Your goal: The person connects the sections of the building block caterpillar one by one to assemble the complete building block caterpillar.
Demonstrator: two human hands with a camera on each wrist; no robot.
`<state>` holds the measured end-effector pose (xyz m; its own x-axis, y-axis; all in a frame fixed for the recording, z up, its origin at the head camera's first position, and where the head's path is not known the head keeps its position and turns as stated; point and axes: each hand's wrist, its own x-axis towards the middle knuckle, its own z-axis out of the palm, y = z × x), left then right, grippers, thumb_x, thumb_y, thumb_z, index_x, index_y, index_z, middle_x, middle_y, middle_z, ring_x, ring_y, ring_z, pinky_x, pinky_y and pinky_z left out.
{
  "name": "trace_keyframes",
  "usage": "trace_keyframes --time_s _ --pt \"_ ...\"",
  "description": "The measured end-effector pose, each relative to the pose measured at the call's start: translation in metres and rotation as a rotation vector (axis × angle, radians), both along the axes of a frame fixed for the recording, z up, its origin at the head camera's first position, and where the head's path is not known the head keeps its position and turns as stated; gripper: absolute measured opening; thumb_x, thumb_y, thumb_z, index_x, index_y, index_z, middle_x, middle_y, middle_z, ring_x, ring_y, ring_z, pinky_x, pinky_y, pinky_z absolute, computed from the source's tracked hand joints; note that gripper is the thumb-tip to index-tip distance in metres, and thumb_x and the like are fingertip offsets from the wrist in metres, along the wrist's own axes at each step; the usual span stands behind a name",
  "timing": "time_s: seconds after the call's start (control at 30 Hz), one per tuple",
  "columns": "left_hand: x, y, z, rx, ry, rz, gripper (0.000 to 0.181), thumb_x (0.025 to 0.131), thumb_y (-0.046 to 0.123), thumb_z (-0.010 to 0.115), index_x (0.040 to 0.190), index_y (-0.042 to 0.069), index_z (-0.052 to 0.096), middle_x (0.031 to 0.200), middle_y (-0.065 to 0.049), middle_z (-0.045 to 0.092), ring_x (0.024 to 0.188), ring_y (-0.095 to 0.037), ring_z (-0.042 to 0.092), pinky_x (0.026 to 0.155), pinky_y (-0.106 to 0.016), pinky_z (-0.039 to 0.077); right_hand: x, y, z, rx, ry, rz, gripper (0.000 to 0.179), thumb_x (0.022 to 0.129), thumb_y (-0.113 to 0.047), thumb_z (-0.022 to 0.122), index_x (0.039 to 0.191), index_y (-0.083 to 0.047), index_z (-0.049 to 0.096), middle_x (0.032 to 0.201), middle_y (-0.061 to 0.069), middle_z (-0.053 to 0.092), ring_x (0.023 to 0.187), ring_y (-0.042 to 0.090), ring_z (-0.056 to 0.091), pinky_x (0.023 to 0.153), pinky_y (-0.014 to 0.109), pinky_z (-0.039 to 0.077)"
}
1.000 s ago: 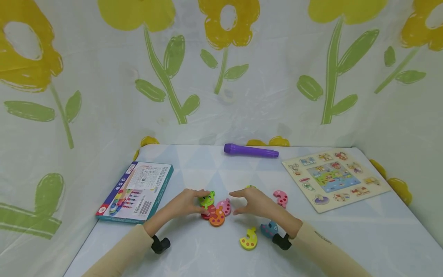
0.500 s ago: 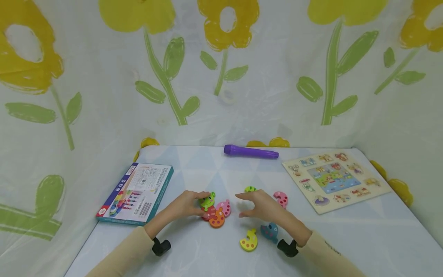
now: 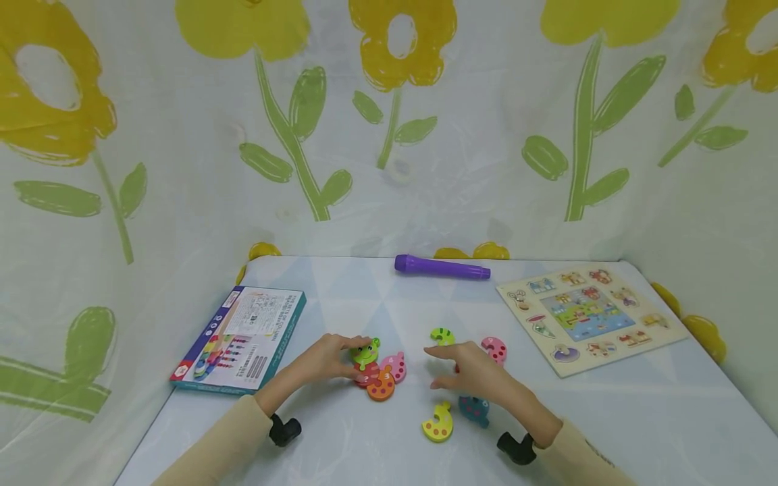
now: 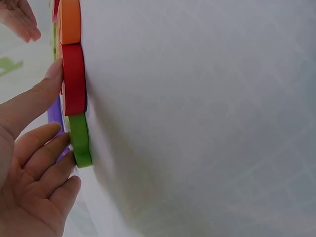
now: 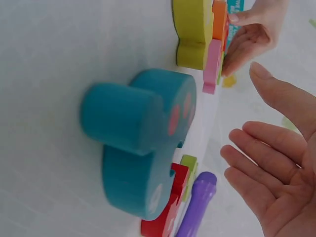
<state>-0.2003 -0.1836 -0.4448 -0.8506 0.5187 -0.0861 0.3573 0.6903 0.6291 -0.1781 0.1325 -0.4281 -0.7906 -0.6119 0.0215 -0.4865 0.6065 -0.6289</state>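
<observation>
Several joined caterpillar puzzle pieces lie left of centre in the head view: a green smiling head piece [image 3: 367,354], a red piece [image 3: 367,376], an orange piece [image 3: 381,386] and a pink spotted piece [image 3: 398,366]. My left hand [image 3: 325,358] rests against their left side. In the left wrist view, its thumb touches the red piece [image 4: 74,79], with the fingers by the green piece [image 4: 80,140]. My right hand [image 3: 480,371] hovers, fingers extended and holding nothing, above loose pieces. Below it lie a blue piece [image 3: 474,410] and a yellow piece [image 3: 439,424].
Beyond the right hand lie a green striped piece [image 3: 442,335] and a second pink piece [image 3: 495,349]. A red piece [image 5: 163,217] shows past the blue one. A purple toy microphone [image 3: 442,267] lies at the back, a boxed toy [image 3: 243,337] left, a wooden puzzle board [image 3: 589,320] right.
My right hand has moved right, away from the joined pieces, and uncovered the green striped piece. My left hand stays almost still beside the joined pieces.
</observation>
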Motion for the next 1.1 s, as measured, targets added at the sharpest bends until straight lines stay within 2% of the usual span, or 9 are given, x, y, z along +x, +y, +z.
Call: trace_keyframes --time_s 0.1,0.17,0.23,0.47,0.53,0.57,0.77,0.93,1.1 --pt "-0.001 0.000 -0.001 0.003 -0.002 -0.005 0.065 0.076 0.021 0.083 0.135 0.012 0.057 0.139 -0.013 0.052 0.132 -0.033 0.044 0.105 -0.048 0.039 0.001 0.002 -0.001 0.009 -0.001 -0.013 0.056 0.081 -0.025 0.079 0.130 -0.008 0.061 0.131 0.008 0.060 0.078 0.009 0.062 0.071 0.023 0.054" --pt "-0.002 -0.001 -0.001 0.001 0.000 -0.007 0.065 0.076 0.021 0.083 0.135 0.013 0.057 0.139 -0.013 0.052 0.132 -0.033 0.044 0.105 -0.048 0.039 0.002 0.004 -0.001 0.019 -0.004 -0.023 0.056 0.080 -0.026 0.079 0.131 -0.009 0.061 0.132 0.007 0.060 0.106 0.016 0.063 0.088 0.034 0.053" --pt "-0.002 -0.001 -0.001 -0.001 0.001 -0.008 0.066 0.075 0.022 0.084 0.135 0.013 0.058 0.139 -0.014 0.052 0.132 -0.033 0.044 0.105 -0.049 0.039 0.002 0.004 -0.002 0.031 -0.008 -0.037 0.056 0.080 -0.027 0.080 0.131 -0.011 0.061 0.132 0.006 0.059 0.120 0.020 0.057 0.095 0.040 0.049" --pt "-0.003 -0.002 -0.003 -0.011 -0.001 -0.015 0.066 0.075 0.022 0.084 0.135 0.013 0.058 0.138 -0.013 0.052 0.131 -0.033 0.045 0.105 -0.049 0.039 0.004 0.007 -0.001 0.028 -0.056 -0.061 0.056 0.080 -0.025 0.080 0.131 -0.009 0.061 0.130 0.006 0.061 0.089 0.017 0.058 0.080 0.034 0.055" --pt "-0.004 -0.002 -0.003 -0.014 -0.005 -0.016 0.066 0.075 0.021 0.084 0.135 0.014 0.058 0.139 -0.013 0.052 0.131 -0.033 0.044 0.105 -0.049 0.039 0.005 0.009 -0.001 0.028 -0.040 -0.056 0.055 0.080 -0.025 0.080 0.130 -0.009 0.062 0.130 0.006 0.061 0.090 0.015 0.057 0.083 0.032 0.054" --pt "-0.004 -0.002 -0.003 -0.015 -0.006 -0.017 0.066 0.075 0.021 0.084 0.135 0.014 0.058 0.139 -0.013 0.052 0.131 -0.033 0.044 0.105 -0.050 0.039 0.005 0.009 -0.001 0.026 -0.039 -0.054 0.055 0.081 -0.025 0.079 0.130 -0.008 0.062 0.129 0.006 0.062 0.082 0.014 0.055 0.076 0.029 0.053" --pt "-0.006 -0.001 -0.002 -0.021 -0.006 -0.018 0.066 0.075 0.021 0.084 0.135 0.015 0.058 0.139 -0.014 0.052 0.131 -0.034 0.044 0.104 -0.051 0.039 0.007 0.012 -0.003 0.016 -0.020 -0.039 0.054 0.081 -0.024 0.079 0.130 -0.007 0.062 0.119 0.005 0.066 0.051 0.006 0.028 0.045 0.019 0.032" --pt "-0.007 -0.002 -0.003 -0.033 -0.010 -0.012 0.066 0.074 0.022 0.084 0.135 0.016 0.058 0.138 -0.014 0.052 0.131 -0.034 0.045 0.105 -0.051 0.038 0.008 0.015 -0.004 0.011 -0.030 -0.036 0.054 0.082 -0.024 0.078 0.130 -0.007 0.062 0.118 0.005 0.066 0.053 0.007 0.036 0.047 0.018 0.035" --pt "-0.007 0.000 -0.002 -0.028 -0.012 -0.017 0.066 0.074 0.022 0.084 0.135 0.016 0.058 0.138 -0.014 0.052 0.131 -0.035 0.044 0.105 -0.052 0.038 0.010 0.016 -0.003 0.011 -0.033 -0.031 0.052 0.082 -0.023 0.078 0.129 -0.006 0.062 0.124 0.007 0.065 0.070 0.015 0.051 0.056 0.020 0.043"
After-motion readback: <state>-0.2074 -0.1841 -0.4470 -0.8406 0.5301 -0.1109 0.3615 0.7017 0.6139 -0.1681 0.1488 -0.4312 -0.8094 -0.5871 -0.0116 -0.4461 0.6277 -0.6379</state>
